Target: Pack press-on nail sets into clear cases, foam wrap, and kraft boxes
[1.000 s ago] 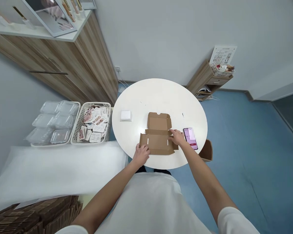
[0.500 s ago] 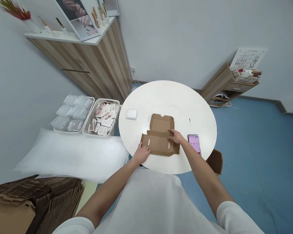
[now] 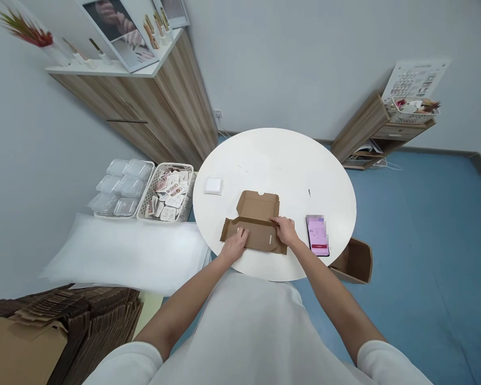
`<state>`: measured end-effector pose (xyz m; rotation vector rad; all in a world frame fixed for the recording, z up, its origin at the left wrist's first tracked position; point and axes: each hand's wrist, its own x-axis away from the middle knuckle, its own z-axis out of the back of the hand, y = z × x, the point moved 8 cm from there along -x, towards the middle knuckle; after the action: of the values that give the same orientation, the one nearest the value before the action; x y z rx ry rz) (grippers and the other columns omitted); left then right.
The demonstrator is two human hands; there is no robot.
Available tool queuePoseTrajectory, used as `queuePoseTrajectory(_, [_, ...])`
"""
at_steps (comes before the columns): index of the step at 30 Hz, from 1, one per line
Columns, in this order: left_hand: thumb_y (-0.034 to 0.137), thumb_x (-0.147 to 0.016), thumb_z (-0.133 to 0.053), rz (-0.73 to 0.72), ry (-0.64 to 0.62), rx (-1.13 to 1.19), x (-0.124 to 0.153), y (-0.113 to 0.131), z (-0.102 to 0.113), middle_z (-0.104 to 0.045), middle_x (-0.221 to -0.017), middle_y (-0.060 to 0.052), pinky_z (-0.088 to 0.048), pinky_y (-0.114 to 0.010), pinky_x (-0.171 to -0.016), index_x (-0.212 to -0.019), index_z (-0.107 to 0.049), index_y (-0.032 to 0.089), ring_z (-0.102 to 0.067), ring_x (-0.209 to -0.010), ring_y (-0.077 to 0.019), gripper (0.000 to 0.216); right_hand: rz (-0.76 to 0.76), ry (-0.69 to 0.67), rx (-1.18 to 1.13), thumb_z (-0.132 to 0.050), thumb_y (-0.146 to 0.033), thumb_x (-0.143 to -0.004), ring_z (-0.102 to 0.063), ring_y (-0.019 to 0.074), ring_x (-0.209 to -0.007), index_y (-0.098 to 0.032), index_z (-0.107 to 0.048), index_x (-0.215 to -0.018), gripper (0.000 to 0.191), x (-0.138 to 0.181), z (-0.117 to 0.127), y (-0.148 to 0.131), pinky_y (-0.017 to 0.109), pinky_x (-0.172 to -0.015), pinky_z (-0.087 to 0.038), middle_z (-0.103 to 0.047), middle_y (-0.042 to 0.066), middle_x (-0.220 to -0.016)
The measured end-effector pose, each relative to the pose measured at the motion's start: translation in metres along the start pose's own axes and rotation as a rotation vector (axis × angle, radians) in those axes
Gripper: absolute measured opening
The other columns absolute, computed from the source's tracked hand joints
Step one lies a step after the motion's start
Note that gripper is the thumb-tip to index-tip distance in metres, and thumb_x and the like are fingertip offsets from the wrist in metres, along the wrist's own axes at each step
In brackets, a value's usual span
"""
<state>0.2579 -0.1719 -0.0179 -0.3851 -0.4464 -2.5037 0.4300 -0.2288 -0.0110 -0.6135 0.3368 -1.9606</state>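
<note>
A partly folded brown cardboard mailer box lies on the round white table. Its lid panel spreads flat away from me, with a notch in the far edge. Low flaps stand up along the middle fold and at the left end. My left hand bears on the base panel by the left slot, fingers bent and closed against the cardboard. With closed fingers, my right hand grips the box at the right end of the middle fold. The fingertips partly hide that corner.
Right of the box lies a phone; a small white stack sits at left. Beyond the table's left edge are a basket of cards, clear plastic boxes, white sheets and stacked cardboard. An open carton stands below right.
My left hand has moved from the box's left end onto its base panel. The side and middle flaps now stand more upright. My right hand has shifted slightly along the middle fold.
</note>
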Motion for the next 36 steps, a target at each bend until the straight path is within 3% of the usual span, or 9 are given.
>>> queuePoseTrajectory(4, [0.027, -0.062, -0.061, -0.073, 0.144, -0.076, -0.006, 0.006, 0.020, -0.024, -0.138, -0.016, -0.020, -0.044, -0.100, -0.132, -0.018, 0.018, -0.024, -0.125, -0.0316, 0.083, 0.026, 0.021, 0.024, -0.033, 0.001, -0.073, -0.049, 0.0173, -0.096, -0.030, -0.054, -0.111, 0.053, 0.006, 0.002, 0.005, 0.033, -0.086, -0.027, -0.062, 0.000, -0.100])
queuePoseTrajectory(7, [0.035, -0.053, -0.067, -0.131, 0.124, -0.119, -0.016, 0.008, 0.024, -0.014, -0.143, -0.014, -0.006, -0.046, -0.104, -0.135, -0.011, 0.016, -0.007, -0.131, -0.0315, 0.101, 0.068, 0.002, 0.063, -0.034, 0.001, -0.073, -0.048, 0.0175, -0.092, -0.030, -0.057, -0.107, 0.052, 0.010, 0.000, 0.006, 0.031, -0.084, -0.028, -0.063, 0.000, -0.096])
queuePoseTrajectory(12, [0.046, -0.043, -0.070, -0.188, 0.040, -0.146, -0.031, 0.007, 0.023, -0.017, -0.142, -0.014, 0.000, -0.050, -0.103, -0.136, -0.012, 0.017, -0.001, -0.131, -0.0333, 0.113, 0.090, -0.003, 0.144, -0.035, -0.002, -0.075, -0.045, 0.0197, -0.093, -0.027, -0.054, -0.111, 0.048, 0.014, -0.001, 0.003, 0.031, -0.083, -0.030, -0.059, 0.005, -0.097])
queuePoseTrajectory(16, [0.048, -0.042, -0.072, -0.169, 0.049, -0.129, -0.034, 0.006, 0.024, -0.022, -0.140, -0.015, 0.003, -0.051, -0.102, -0.135, -0.018, 0.017, -0.004, -0.131, -0.0339, 0.112, 0.011, 0.094, 0.203, -0.043, -0.023, -0.080, -0.033, 0.0269, -0.113, -0.029, -0.048, -0.117, 0.038, 0.025, 0.012, 0.001, 0.041, -0.091, -0.025, -0.041, 0.009, -0.125])
queuePoseTrajectory(21, [0.047, -0.042, -0.073, -0.125, 0.091, -0.111, -0.030, 0.009, 0.022, -0.027, -0.137, -0.018, 0.002, -0.053, -0.102, -0.133, -0.022, 0.014, -0.009, -0.129, -0.0354, 0.110, 0.162, 0.070, 0.280, -0.056, -0.053, -0.067, -0.010, 0.0325, -0.128, -0.024, -0.027, -0.132, 0.076, 0.039, 0.006, -0.027, 0.048, -0.098, -0.012, -0.012, 0.011, -0.143])
queuePoseTrajectory(25, [0.050, -0.044, -0.071, -0.058, 0.102, -0.097, -0.027, 0.014, 0.020, -0.028, -0.136, -0.019, 0.000, -0.055, -0.101, -0.133, -0.022, 0.013, -0.009, -0.129, -0.0360, 0.109, 0.307, -0.102, 0.345, -0.068, -0.057, -0.048, -0.008, 0.0310, -0.131, -0.019, -0.010, -0.137, 0.112, 0.037, -0.026, -0.045, 0.046, -0.102, -0.009, -0.010, 0.014, -0.144])
queuePoseTrajectory(29, [0.055, -0.038, -0.072, -0.048, 0.090, -0.018, -0.019, 0.014, 0.023, -0.023, -0.139, -0.019, 0.000, -0.054, -0.101, -0.134, -0.022, 0.014, -0.007, -0.130, -0.0356, 0.116, 0.282, -0.090, 0.385, -0.072, -0.045, -0.049, -0.010, 0.0302, -0.131, -0.018, -0.005, -0.137, 0.114, 0.025, -0.036, -0.042, 0.048, -0.103, -0.006, -0.016, 0.014, -0.143])
queuePoseTrajectory(32, [0.061, -0.041, -0.069, 0.021, 0.180, 0.125, 0.001, -0.007, 0.031, -0.011, -0.144, -0.015, 0.001, -0.054, -0.102, -0.135, -0.019, 0.018, -0.001, -0.131, -0.0341, 0.115, 0.290, -0.080, 0.376, -0.071, -0.042, -0.051, -0.012, 0.0300, -0.130, -0.018, -0.004, -0.137, 0.112, 0.022, -0.037, -0.038, 0.050, -0.102, -0.006, -0.018, 0.014, -0.142])
queuePoseTrajectory(36, [0.064, -0.059, -0.057, 0.406, 0.245, 0.555, 0.045, -0.070, 0.013, -0.012, -0.143, -0.016, -0.012, -0.051, -0.103, -0.136, -0.014, 0.017, -0.009, -0.131, -0.0313, 0.100, 0.288, -0.061, 0.384, -0.069, -0.043, -0.055, -0.010, 0.0296, -0.131, -0.018, -0.002, -0.138, 0.109, 0.023, -0.040, -0.037, 0.050, -0.102, -0.008, -0.016, 0.013, -0.143])
